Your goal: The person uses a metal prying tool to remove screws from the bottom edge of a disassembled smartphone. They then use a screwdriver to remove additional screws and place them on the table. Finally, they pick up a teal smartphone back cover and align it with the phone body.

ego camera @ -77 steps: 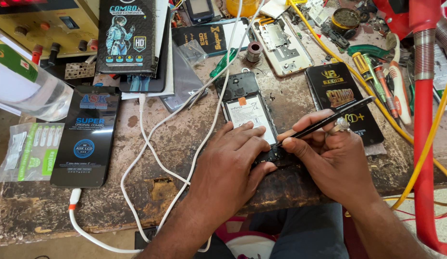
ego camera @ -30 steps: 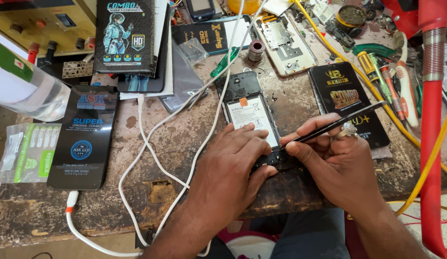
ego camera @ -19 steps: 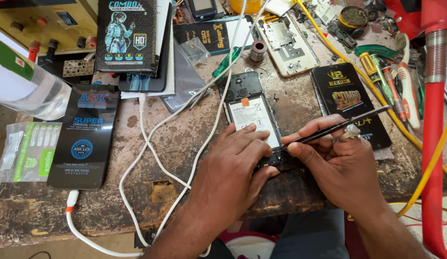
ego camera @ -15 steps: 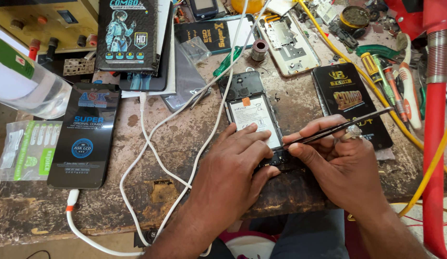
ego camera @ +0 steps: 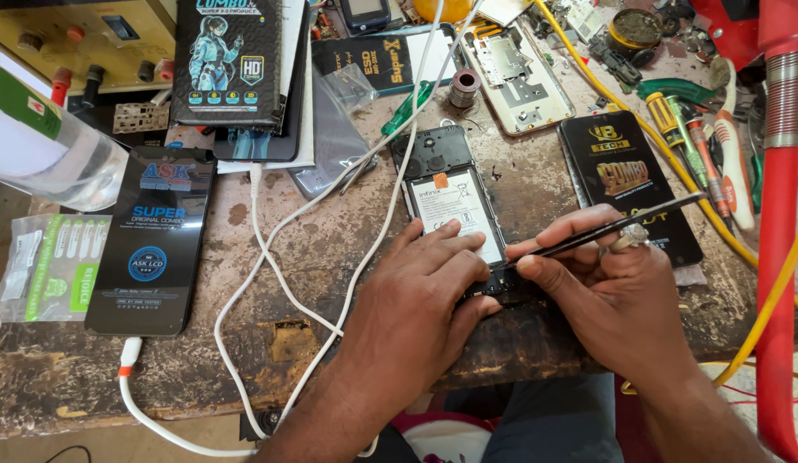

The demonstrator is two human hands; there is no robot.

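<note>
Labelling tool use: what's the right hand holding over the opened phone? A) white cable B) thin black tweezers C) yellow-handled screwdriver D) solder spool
B: the right hand pinches thin black tweezers, tip down at the lower end of the opened phone, which the left hand steadies.

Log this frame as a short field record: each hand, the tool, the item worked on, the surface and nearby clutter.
left hand: rests on the lower end of the opened phone, fingers spread
right hand: pinches black tweezers, tip at the phone's bottom edge
phone: back cover off, battery showing
surface: worn workbench
nearby: white cable, screwdrivers, black packaged boxes
</note>
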